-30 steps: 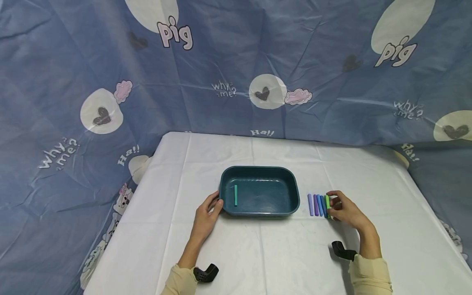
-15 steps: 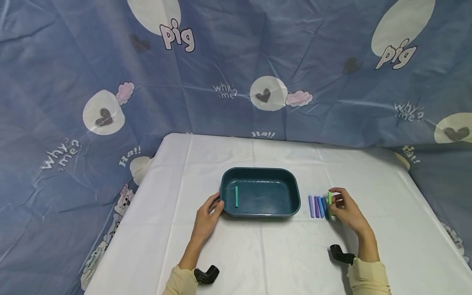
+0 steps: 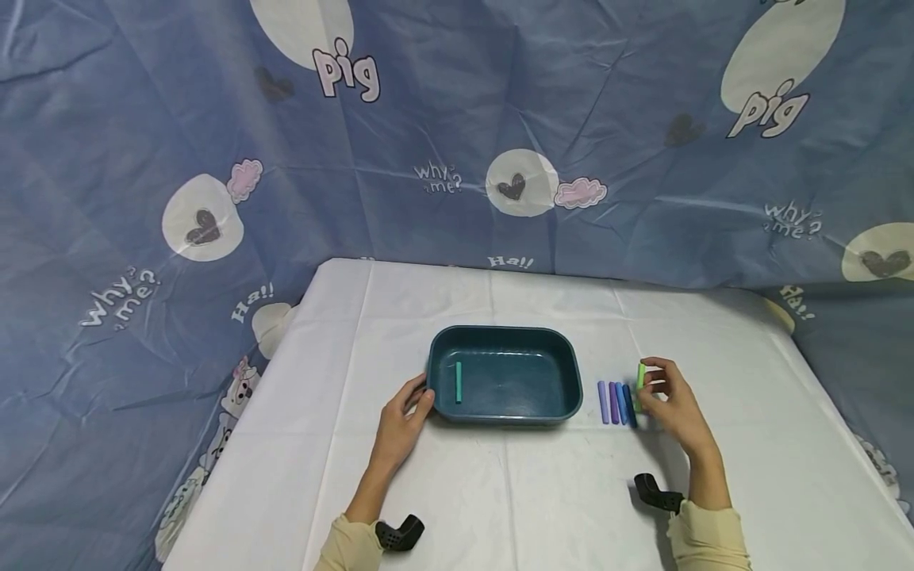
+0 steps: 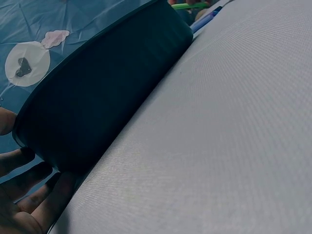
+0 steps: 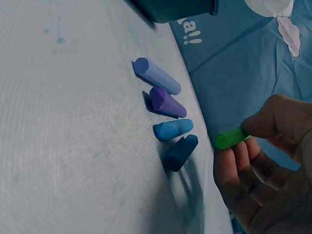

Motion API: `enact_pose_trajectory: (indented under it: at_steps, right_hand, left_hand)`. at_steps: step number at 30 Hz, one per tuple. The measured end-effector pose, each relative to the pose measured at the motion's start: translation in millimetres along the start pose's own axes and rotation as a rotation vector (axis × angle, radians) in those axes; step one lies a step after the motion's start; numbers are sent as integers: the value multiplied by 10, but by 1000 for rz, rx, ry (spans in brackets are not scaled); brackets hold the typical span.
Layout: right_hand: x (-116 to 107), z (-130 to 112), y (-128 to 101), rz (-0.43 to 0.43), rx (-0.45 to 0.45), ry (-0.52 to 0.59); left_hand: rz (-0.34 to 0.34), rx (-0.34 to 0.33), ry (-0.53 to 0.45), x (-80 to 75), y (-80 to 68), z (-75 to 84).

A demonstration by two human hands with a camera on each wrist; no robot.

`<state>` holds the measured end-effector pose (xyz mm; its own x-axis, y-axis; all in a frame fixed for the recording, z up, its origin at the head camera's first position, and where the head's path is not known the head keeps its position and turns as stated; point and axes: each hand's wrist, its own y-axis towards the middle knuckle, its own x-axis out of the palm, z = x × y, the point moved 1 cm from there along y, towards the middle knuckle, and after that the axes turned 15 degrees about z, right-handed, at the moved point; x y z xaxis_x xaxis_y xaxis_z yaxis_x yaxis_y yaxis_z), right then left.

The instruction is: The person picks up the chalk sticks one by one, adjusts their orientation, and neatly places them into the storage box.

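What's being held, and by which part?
A bright green cylindrical chalk-like stick, pinched by its sides in the right hand, one end protruding. The left hand touches the dark teal rectangular plastic tray.

We look forward and down from the head, well back, with the whole tray (image 3: pixel 521 385) in frame. At the left wrist we face low and slantwise along the tray's outer wall, close up. At the right wrist we look, tilted, closely at the sticks (image 5: pixel 166 102) beside the tray, its corner at the top edge. All three share tray and sticks.
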<state>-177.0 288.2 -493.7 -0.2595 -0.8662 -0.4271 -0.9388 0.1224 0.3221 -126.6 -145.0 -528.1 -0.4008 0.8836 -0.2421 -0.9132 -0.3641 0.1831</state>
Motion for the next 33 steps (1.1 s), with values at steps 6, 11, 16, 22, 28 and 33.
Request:
enact_pose_trajectory:
  at_steps: [6,11,16,22,28,33]
  right_hand:
    - [32,21,5,-12,21,-2]
    - [65,25,-24,-24,19,-27]
    - [77,29,-5,-2,14,-17]
    - [81,-51,22,6,-11,-14]
    - [108,-50,31,8,-14,-7]
    - [104,-149,28,19,-17,-13]
  left_hand:
    - [6,19,20,2,-19,-18]
    - [8,6,29,4,-37,-23]
    - [6,21,18,3,-22,24]
    - [-24,12,33,-58,-62,286]
    - [6,11,28,4,-31,3]
    - [5,3,29,17,-17,0]
